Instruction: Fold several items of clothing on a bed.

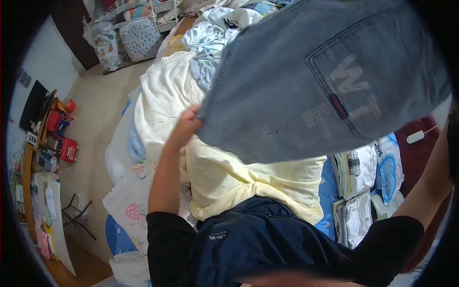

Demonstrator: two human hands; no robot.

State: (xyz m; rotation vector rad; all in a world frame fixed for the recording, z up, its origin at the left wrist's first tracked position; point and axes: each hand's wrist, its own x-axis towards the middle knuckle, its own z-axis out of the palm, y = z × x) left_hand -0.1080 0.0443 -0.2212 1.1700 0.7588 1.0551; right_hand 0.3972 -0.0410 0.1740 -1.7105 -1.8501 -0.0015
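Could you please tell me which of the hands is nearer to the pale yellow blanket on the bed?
Left. The left hand grips the denim garment directly above the yellow blanket; the right hand is out of view.

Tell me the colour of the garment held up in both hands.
Faded blue-grey denim, with a back pocket bearing pale lettering; seen in the head view.

Bed (330, 191) with blue sheet, pale yellow blanket (229, 177), folded clothes (358, 191), laundry heap (215, 33)

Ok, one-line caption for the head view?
Left hand holds up a blue denim garment over a pale yellow blanket.
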